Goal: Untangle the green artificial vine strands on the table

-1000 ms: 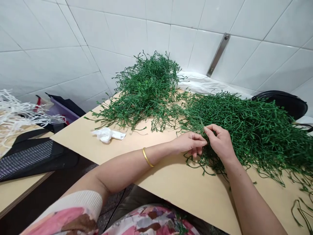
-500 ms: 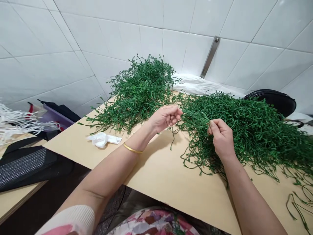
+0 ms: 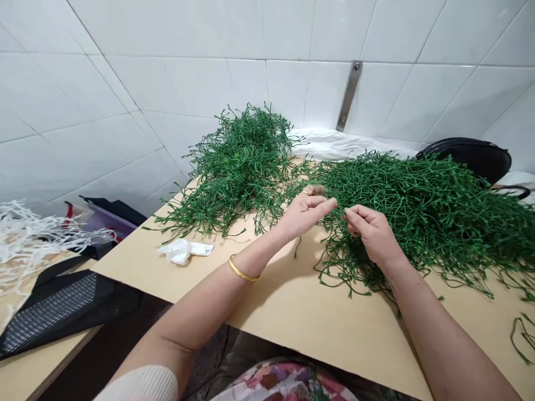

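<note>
Thin green artificial plant stems with small tufted tips lie in a large heap [image 3: 434, 206] under and beyond my hands. My right hand [image 3: 371, 231] is closed, with thumb and forefinger pinched on a few of these green stems. Close by on its left is my left hand [image 3: 307, 209], its thumb stretched towards the right fingertips. The other fingers of that hand are smeared by motion, so whether they grip a stem is unclear. A gold bangle [image 3: 243, 269] circles the left wrist.
A second green heap [image 3: 246, 161] stands at the back left of the board-topped table [image 3: 292, 312]. Crumpled white tissue [image 3: 184, 250] lies before it. White strands [image 3: 37, 239] and a black mesh piece [image 3: 50, 306] are far left. A black bag [image 3: 468, 159] rests against the tiled wall.
My left hand has moved right, from a curled grip apart from my right hand to just beside its fingertips. My right hand has shifted slightly left and keeps its pinch. The view has tilted a little.
</note>
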